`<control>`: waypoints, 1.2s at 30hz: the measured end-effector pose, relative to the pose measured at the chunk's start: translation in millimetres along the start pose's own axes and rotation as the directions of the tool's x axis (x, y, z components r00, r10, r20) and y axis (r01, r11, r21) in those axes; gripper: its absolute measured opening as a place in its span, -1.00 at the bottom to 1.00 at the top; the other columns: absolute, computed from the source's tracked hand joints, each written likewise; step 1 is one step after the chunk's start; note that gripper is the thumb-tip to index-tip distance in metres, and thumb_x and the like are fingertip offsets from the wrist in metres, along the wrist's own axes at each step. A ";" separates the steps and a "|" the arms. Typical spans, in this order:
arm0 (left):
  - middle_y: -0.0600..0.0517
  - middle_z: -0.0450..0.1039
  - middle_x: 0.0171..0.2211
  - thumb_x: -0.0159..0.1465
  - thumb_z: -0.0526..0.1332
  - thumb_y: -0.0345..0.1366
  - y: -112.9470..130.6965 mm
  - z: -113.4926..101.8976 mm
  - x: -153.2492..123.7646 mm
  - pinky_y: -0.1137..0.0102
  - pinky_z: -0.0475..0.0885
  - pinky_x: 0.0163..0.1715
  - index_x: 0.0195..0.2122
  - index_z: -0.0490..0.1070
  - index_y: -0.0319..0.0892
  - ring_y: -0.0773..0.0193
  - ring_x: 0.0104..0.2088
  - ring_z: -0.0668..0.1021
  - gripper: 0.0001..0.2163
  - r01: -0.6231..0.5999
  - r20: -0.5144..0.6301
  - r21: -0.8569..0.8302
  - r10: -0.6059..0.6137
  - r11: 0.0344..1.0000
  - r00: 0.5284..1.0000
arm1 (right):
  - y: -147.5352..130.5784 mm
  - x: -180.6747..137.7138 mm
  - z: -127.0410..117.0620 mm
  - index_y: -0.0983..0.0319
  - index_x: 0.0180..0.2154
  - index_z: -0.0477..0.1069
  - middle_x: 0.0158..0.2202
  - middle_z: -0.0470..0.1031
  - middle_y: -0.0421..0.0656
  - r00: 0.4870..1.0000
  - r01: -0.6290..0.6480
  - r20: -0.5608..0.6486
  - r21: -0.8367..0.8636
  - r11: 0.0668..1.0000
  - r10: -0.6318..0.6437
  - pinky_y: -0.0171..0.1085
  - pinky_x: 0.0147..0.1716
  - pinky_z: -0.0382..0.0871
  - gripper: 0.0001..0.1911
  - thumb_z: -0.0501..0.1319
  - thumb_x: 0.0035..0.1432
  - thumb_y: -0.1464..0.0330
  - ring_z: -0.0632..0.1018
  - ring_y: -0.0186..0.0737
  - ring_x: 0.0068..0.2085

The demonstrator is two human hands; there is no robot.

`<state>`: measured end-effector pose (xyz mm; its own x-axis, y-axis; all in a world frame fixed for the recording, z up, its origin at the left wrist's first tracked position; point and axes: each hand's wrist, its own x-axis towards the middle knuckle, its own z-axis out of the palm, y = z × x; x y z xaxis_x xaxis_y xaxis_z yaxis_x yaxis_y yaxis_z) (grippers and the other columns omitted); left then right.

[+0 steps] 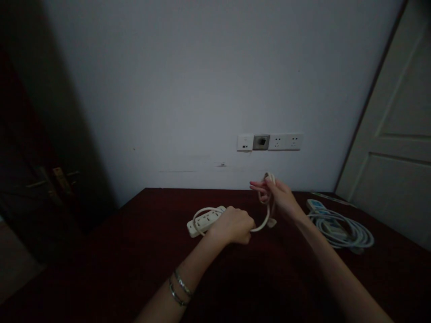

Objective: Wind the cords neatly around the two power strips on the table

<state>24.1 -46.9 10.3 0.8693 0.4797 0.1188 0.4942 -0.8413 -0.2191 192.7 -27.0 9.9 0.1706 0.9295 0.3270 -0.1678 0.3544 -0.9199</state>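
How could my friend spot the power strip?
On the dark red table, find the person's left hand. The white power strip sticks out leftward beside it, a cord looping over it. Unlike the coiled cable on the right, it's a bar with socket holes.

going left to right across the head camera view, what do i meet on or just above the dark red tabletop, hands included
White power strip → left hand → right hand → coiled pale cable.
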 end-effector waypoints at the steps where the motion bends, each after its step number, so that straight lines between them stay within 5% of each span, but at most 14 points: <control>1: -0.12 0.51 -0.45 0.10 0.12 -0.34 2.2 -4.1 -1.5 0.34 0.35 -0.46 -0.43 0.48 -0.22 0.11 -0.40 0.55 -0.85 -0.019 -0.037 0.009 0.019 1.000 0.999 | 3.9 1.0 -0.2 0.22 -0.43 0.19 -0.31 0.57 -0.02 0.998 -0.014 0.060 -0.060 0.998 0.017 -0.47 -0.69 0.27 -0.76 0.13 0.16 0.21 0.59 -0.18 -0.30; 5: -0.07 0.49 -0.41 0.07 0.16 -0.31 -2.0 -15.6 -7.5 0.37 0.29 -0.46 -0.36 0.43 -0.21 0.16 -0.40 0.52 -0.86 -0.057 -0.213 -0.061 0.043 0.996 0.976 | 11.4 0.8 -5.0 0.26 -0.38 0.26 -0.42 0.56 -0.04 0.943 -0.127 0.282 -0.185 0.975 0.176 -0.47 -0.69 0.25 -0.71 0.15 0.12 0.15 0.58 -0.24 -0.44; 8: -0.03 0.46 -0.40 0.06 0.21 -0.19 -14.9 -16.7 -9.7 0.40 0.24 -0.46 -0.29 0.38 -0.20 0.22 -0.41 0.48 -0.77 -0.048 -0.323 -0.248 -0.035 0.968 0.946 | 11.2 -6.0 -7.5 0.30 -0.36 0.31 -0.48 0.55 -0.08 0.837 -0.215 0.461 -0.215 0.952 0.294 -0.44 -0.61 0.35 -0.68 0.20 0.07 0.15 0.56 -0.30 -0.51; 12: 0.07 0.37 -0.43 0.01 0.27 -0.11 -36.8 -8.8 -8.4 0.46 0.19 -0.50 -0.30 0.32 -0.16 0.34 -0.47 0.38 -0.70 0.033 -0.296 -0.586 -0.252 0.810 0.921 | 10.8 -19.2 1.7 0.32 -0.35 0.33 -0.48 0.55 -0.04 0.642 -0.293 0.670 -0.233 0.927 0.371 -0.45 -0.67 0.32 -0.63 0.11 0.13 0.11 0.54 -0.31 -0.57; 14: 0.10 0.33 -0.43 -0.02 0.29 -0.13 -48.2 -3.4 -6.8 0.48 0.20 -0.51 -0.28 0.30 -0.17 0.37 -0.47 0.34 -0.67 0.043 -0.251 -0.725 -0.323 0.687 0.912 | 10.9 -23.3 9.8 0.31 -0.37 0.30 -0.50 0.55 -0.02 0.606 -0.331 0.703 -0.203 0.922 0.372 -0.47 -0.73 0.26 -0.63 0.11 0.13 0.10 0.53 -0.29 -0.60; 19: 0.04 0.36 -0.42 0.06 0.25 -0.12 -66.2 4.9 -3.9 0.47 0.27 -0.42 -0.26 0.33 -0.23 0.36 -0.41 0.38 -0.68 -0.047 -0.211 -0.889 -0.316 0.456 0.925 | 10.1 -23.3 20.0 0.33 -0.41 0.32 -0.65 0.49 -0.08 0.712 -0.370 0.645 0.009 0.929 0.277 -0.54 -0.82 0.10 -0.61 0.11 0.13 0.09 0.49 -0.32 -0.69; 26: 0.04 0.38 -0.56 0.17 0.10 0.01 -53.4 4.0 1.1 0.50 0.25 -0.60 -0.34 0.40 -0.27 0.41 -0.61 0.40 -0.62 0.051 -0.091 -0.938 -0.386 0.343 0.918 | 9.6 -21.6 18.7 0.31 -0.42 0.31 -0.80 0.33 -0.23 0.764 -0.399 0.572 0.054 0.915 0.300 -0.53 -0.87 -0.04 -0.46 -0.01 0.12 -0.06 0.27 -0.45 -0.83; 31: 0.02 0.40 -0.58 0.17 0.12 -0.01 -59.7 9.6 0.9 0.50 0.31 -0.56 -0.33 0.43 -0.31 0.39 -0.59 0.45 -0.61 0.024 -0.047 -0.966 -0.268 0.258 0.962 | 9.7 -21.3 18.6 0.28 -0.44 0.27 -0.85 0.21 -0.33 0.830 -0.313 0.497 0.040 0.949 0.253 -0.54 -0.86 -0.13 -0.55 0.08 0.11 -0.01 0.13 -0.51 -0.86; 36: -0.02 0.46 -0.46 0.08 0.27 -0.14 -81.9 22.4 -8.8 0.43 0.38 -0.47 -0.24 0.42 -0.30 0.35 -0.52 0.50 -0.67 0.041 0.029 -0.997 -0.168 0.063 0.985 | -4.0 -21.3 13.8 0.25 -0.42 0.27 -0.85 0.13 -0.39 0.888 -0.262 0.434 0.201 0.944 0.154 -0.52 -0.84 -0.13 -0.65 0.11 0.11 0.07 0.05 -0.52 -0.84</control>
<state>-24.1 23.4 5.5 0.7733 0.6216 0.1254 0.0718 -0.2823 0.9566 176.3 -46.8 9.6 -0.2953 0.9240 0.2430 -0.3986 0.1120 -0.9103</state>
